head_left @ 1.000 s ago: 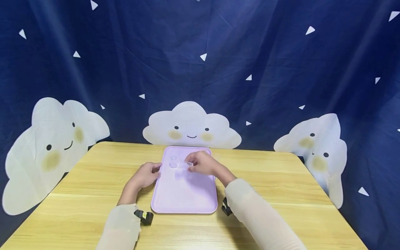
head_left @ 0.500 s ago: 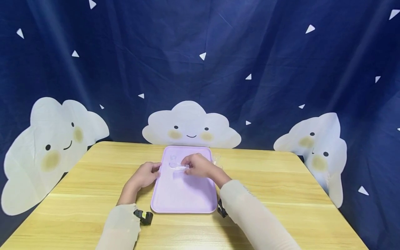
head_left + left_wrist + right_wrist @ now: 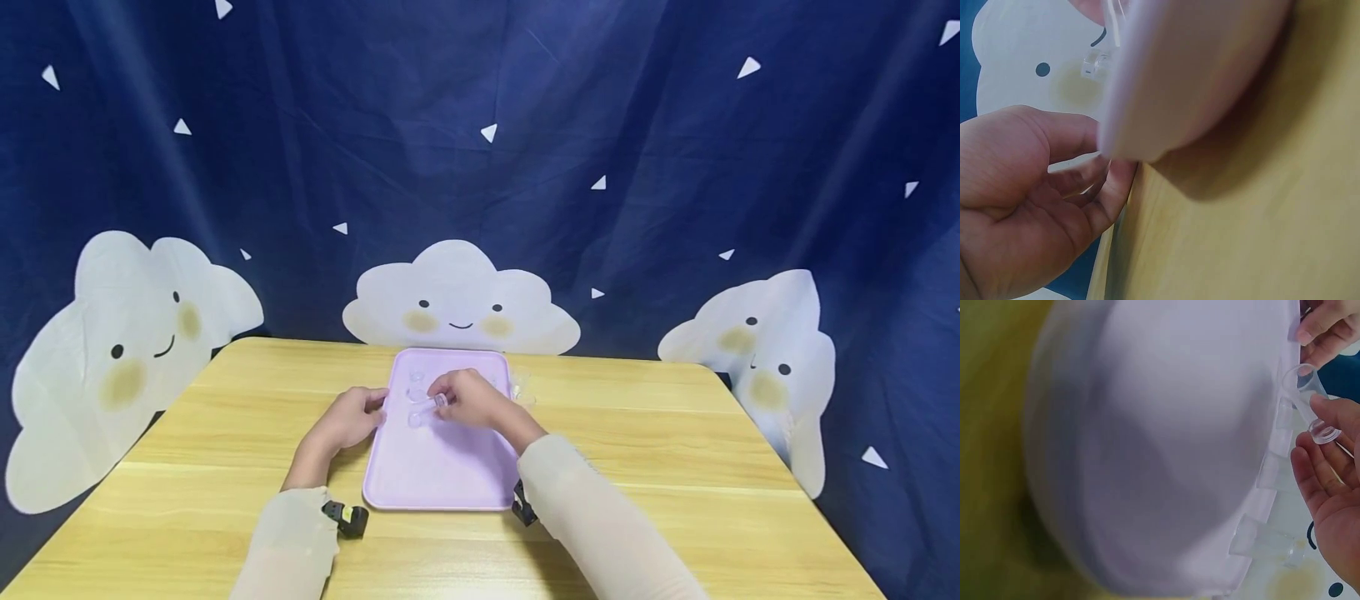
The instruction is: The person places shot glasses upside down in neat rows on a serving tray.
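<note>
A lilac tray [image 3: 442, 475] lies on the wooden table. At its left edge my left hand [image 3: 351, 419] holds the rim, the fingers curled at its underside in the left wrist view [image 3: 1041, 187]. Over the tray's middle, my right hand [image 3: 472, 400] pinches a small clear plastic cup [image 3: 1307, 403] between thumb and fingers near its narrow base. This cup is tilted, its wide mouth pointing left and toward me. More clear cups stand on the tray's far part: one [image 3: 416, 392] shows just beyond the held one, and another [image 3: 1263, 540] appears in the right wrist view.
Further clear pieces [image 3: 522, 389] show just past the tray's right edge. The wooden table [image 3: 660, 467] reaches a dark blue curtain [image 3: 645, 125] printed with clouds. Each sleeve carries a black wrist camera [image 3: 345, 520].
The right hand has moved left over the tray, and its cup has swung so the mouth points more toward me. The left hand keeps its hold on the tray's edge.
</note>
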The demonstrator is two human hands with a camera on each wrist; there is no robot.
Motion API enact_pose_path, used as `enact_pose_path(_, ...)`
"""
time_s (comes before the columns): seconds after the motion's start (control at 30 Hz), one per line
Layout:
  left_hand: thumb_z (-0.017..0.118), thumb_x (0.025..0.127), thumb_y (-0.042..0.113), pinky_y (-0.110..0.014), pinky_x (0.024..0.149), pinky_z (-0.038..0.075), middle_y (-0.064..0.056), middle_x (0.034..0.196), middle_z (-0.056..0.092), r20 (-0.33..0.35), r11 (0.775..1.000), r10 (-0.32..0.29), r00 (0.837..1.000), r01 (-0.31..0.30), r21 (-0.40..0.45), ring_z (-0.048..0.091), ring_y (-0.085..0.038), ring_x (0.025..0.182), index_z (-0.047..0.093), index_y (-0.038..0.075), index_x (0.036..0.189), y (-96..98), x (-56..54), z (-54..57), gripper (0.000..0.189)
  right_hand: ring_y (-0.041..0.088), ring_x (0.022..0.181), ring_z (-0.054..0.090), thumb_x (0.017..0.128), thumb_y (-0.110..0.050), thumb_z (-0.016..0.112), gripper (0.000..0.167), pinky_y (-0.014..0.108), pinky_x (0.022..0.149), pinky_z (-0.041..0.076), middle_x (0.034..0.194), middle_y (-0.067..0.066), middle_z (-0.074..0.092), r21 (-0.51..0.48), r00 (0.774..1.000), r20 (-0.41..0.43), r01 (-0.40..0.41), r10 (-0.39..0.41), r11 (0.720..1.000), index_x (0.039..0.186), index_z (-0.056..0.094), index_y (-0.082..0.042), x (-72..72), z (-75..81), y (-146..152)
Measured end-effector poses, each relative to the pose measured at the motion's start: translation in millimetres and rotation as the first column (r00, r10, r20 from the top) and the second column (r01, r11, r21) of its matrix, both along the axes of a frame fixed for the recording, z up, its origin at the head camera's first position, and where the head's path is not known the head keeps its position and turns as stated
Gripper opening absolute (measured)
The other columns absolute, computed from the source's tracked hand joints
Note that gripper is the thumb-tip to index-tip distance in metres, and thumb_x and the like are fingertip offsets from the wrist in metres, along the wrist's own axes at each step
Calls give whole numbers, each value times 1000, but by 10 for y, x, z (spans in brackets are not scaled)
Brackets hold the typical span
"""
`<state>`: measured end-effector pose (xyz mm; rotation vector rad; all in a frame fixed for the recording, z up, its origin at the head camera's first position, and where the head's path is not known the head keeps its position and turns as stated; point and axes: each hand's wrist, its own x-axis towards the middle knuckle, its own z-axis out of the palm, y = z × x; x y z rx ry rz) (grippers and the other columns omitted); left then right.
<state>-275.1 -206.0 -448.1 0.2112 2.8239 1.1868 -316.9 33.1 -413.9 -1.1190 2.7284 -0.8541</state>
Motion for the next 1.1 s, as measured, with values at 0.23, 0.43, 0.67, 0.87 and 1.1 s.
enact_pose_path(0.23,55,98,1,-59,113,40,-28,135,62,-14,1000,-16,1000,16,11,52,-46,133,56,-10,139,-10,4,10,43,7,78,65,83,-4,80,30,19,73,54,89,3,74,-74,999,33,10,-8,997,112,74,1,35,-34,-59)
enact_pose_path(0.43,56,98,1,-59,113,40,-28,136,61,-15,1000,-18,1000,18,9,52,-46,134,56,-10,139,-12,4,7,43,5,73,61,84,-4,80,31,18,68,53,87,1,72,-135,997,71,31,-21,990,114,72,2,54,-105,-100)
enact_pose_path(0.67,56,98,2,-59,114,38,-27,138,60,-8,1000,-16,1000,16,12,49,-46,136,56,-8,140,-8,-2,4,43,6,76,59,86,-6,77,31,20,71,53,85,-3,67,-175,996,67,69,-58,982,116,72,0,81,-158,-128)
enact_pose_path(0.87,56,98,2,-59,114,38,-28,138,60,-16,1000,-24,1000,24,10,50,-46,135,56,-9,139,-10,2,7,43,7,80,60,85,-3,77,31,20,74,53,91,3,69,-220,993,93,91,-73,971,116,72,2,120,-142,-165)
enact_pose_path(1.1,56,98,2,-60,113,39,-28,138,60,-19,1000,-21,1000,21,3,51,-46,135,57,-10,139,-6,7,22,43,6,78,56,85,-2,77,32,21,73,50,89,3,67,-230,992,93,102,-82,968,116,72,3,157,-126,-202)
